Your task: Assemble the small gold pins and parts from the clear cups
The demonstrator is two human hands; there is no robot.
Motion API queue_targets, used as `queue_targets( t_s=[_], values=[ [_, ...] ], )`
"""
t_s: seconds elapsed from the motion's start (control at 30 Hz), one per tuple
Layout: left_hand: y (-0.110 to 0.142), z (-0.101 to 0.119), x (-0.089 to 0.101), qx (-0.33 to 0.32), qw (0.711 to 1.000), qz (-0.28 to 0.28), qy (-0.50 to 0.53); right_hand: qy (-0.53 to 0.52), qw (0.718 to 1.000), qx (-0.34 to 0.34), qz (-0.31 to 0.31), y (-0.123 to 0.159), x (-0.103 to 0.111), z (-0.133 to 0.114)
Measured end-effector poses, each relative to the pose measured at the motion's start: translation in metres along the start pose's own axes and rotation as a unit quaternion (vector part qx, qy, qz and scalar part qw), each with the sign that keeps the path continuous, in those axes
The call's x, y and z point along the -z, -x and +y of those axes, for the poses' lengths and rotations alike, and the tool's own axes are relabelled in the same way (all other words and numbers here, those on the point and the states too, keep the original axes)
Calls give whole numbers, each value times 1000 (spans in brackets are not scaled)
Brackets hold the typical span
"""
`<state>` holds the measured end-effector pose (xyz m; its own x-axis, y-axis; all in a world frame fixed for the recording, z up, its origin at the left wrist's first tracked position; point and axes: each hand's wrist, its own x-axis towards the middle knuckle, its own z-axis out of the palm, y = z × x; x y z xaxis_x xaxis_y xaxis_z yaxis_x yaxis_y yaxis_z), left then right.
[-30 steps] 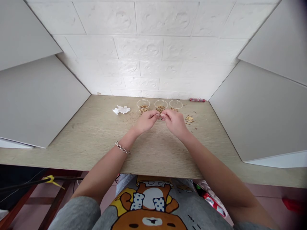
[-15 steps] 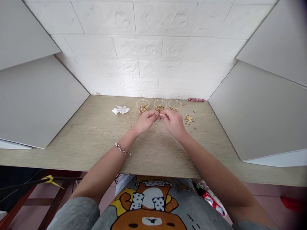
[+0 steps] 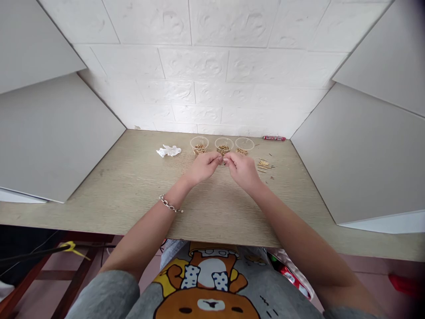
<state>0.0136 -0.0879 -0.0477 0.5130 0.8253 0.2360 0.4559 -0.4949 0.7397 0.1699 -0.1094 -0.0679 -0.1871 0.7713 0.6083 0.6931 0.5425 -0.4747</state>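
Observation:
My left hand (image 3: 205,168) and my right hand (image 3: 243,170) meet fingertip to fingertip over the table, each closed in a pinch. Whatever lies between the fingertips is too small to name. Just behind them stand three clear plastic cups: a left cup (image 3: 199,141), a middle cup (image 3: 224,141) and a right cup (image 3: 245,141), each holding small gold-coloured metal pieces. To the right of my right hand lies a loose pile of thin gold-coloured pins (image 3: 263,164).
A crumpled white tissue (image 3: 168,151) lies left of the cups on the wooden table (image 3: 133,177). A red tube-shaped packet (image 3: 274,138) rests by the back wall (image 3: 212,66). Grey panels, a left panel (image 3: 56,137) and a right panel (image 3: 368,155), flank the work area.
The view has shifted slightly, moving the whole scene a little to the right. Both hands keep their pinch, fingertips together, with almost no movement over the table.

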Motion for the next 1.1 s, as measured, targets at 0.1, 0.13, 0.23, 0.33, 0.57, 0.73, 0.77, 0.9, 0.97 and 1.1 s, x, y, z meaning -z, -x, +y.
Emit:
queue_targets(
  t_s=[0.1, 0.13, 0.23, 0.33, 0.57, 0.73, 0.77, 0.9, 0.97, 1.1],
  values=[
    [0, 0, 1, -9, 1000, 5, -7, -8, 1000, -9, -7, -1, 3, -1],
    [0, 0, 1, -12, 1000, 6, -9, -11, 1000, -8, -8, -2, 3, -2],
    [-1, 0, 3, -22, 1000, 8, -15, -20, 1000, 0, -6, -3, 5, -2],
    [-1, 0, 3, -28, 999, 9, -14, -28, 1000, 0, 2, -3, 5, -2],
    [-1, -3, 3, -12, 1000, 10, 3, -41, 999, -14, 15, -2, 3, 1],
    [-2, -2, -2, 28, 993, 29, 107, -73, 996, -55, 14, -3, 1, 3],
    [-2, -2, -4, 43, 987, 36, 152, -81, 995, -59, 16, -3, 0, 4],
    [-1, 2, -12, 131, 915, 46, 379, -70, 995, -51, 49, 0, -4, 3],
    [-1, 2, -16, 167, 860, 35, 481, -34, 996, -35, 74, 1, -4, 0],
    [0, 2, -20, 216, 778, 12, 590, 26, 995, 3, 99, 2, 1, -7]
  ],
)
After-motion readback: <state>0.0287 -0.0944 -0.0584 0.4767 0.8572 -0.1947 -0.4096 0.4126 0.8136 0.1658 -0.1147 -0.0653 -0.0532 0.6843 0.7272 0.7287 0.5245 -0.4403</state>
